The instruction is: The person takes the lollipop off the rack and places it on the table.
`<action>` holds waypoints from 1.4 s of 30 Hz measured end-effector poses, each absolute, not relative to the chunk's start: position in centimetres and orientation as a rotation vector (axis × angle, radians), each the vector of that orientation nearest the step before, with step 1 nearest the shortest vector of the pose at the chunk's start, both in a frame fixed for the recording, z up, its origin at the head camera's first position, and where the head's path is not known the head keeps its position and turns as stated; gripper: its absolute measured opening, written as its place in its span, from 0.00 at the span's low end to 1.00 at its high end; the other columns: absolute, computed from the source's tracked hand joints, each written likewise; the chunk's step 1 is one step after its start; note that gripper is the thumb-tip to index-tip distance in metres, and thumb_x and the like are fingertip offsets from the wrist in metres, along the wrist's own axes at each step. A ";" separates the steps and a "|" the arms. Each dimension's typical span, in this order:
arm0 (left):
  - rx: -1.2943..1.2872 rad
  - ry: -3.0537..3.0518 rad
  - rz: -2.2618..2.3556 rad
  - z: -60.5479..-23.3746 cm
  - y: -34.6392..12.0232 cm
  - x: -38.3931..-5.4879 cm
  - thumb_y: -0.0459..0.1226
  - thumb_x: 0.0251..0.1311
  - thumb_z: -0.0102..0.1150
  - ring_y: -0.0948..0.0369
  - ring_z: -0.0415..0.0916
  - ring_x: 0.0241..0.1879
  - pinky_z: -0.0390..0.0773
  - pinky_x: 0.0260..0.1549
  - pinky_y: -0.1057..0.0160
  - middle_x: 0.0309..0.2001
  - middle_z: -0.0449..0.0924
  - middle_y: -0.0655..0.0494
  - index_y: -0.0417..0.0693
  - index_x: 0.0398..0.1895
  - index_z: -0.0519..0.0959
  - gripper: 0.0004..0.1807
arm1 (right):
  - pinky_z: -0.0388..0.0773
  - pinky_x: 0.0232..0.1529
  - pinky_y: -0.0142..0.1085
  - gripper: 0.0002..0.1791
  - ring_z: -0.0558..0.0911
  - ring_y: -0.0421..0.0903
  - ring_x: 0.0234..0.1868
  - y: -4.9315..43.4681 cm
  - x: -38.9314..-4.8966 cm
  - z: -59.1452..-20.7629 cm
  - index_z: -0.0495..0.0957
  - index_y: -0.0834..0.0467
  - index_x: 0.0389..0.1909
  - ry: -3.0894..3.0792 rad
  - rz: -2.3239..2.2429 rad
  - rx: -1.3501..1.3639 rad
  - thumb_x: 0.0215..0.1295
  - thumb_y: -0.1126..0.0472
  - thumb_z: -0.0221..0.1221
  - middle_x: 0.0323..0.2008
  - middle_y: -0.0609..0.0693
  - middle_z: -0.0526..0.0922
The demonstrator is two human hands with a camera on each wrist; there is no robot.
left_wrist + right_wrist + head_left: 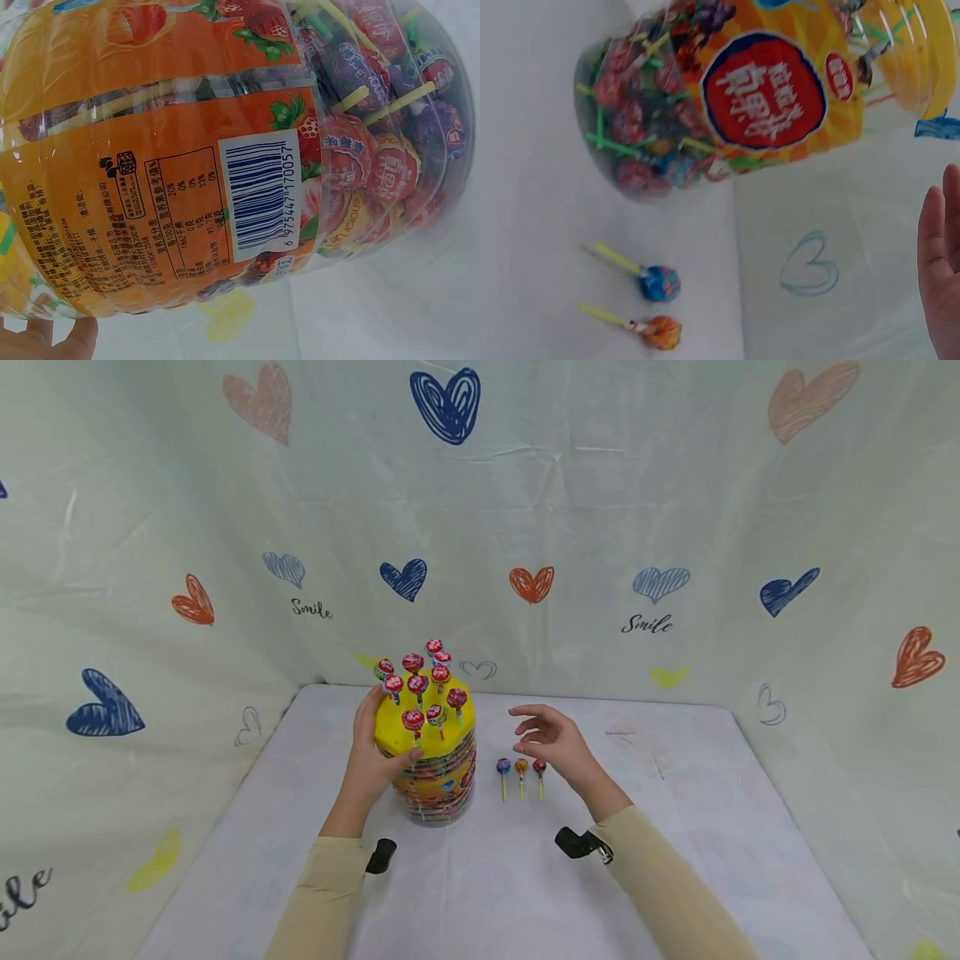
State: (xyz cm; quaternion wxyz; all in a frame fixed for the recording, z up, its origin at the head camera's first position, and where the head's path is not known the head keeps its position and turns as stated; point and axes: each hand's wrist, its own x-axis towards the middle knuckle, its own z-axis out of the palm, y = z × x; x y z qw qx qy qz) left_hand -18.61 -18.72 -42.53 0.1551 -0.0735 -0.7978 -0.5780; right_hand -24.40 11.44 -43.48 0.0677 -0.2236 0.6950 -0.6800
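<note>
A clear plastic jar (438, 789) of wrapped lollipops stands on the table left of centre. Its yellow lid (455, 733) bears several upright lollipops (417, 685). My left hand (369, 752) holds the jar at the lid, thumb at the front and fingers round the far left side; its fingertips (79, 341) show by the jar in the left wrist view. Right of the jar, my right hand (558, 745) hovers with loosely bent fingers, holding nothing. Just below it lie a blue lollipop (503, 766), an orange lollipop (521, 766) and a red lollipop (539, 767), side by side.
The white table (645, 852) reaches back to a pale curtain (585, 527) printed with hearts, which also hangs at both sides. An orange label (180, 195) with a barcode wraps the jar. Each wrist wears a black camera (576, 842).
</note>
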 end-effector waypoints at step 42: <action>-0.202 -2.298 -1.647 -42.3 -18.7 -18.6 0.40 0.54 0.71 0.50 0.48 0.71 0.60 0.66 0.46 0.77 0.37 0.56 0.62 0.78 0.44 0.54 | 0.69 0.61 0.54 0.29 0.71 0.55 0.60 5.8 -22.3 -37.6 0.70 0.67 0.62 1.893 -2.095 -1.190 0.57 0.74 0.65 0.60 0.54 0.73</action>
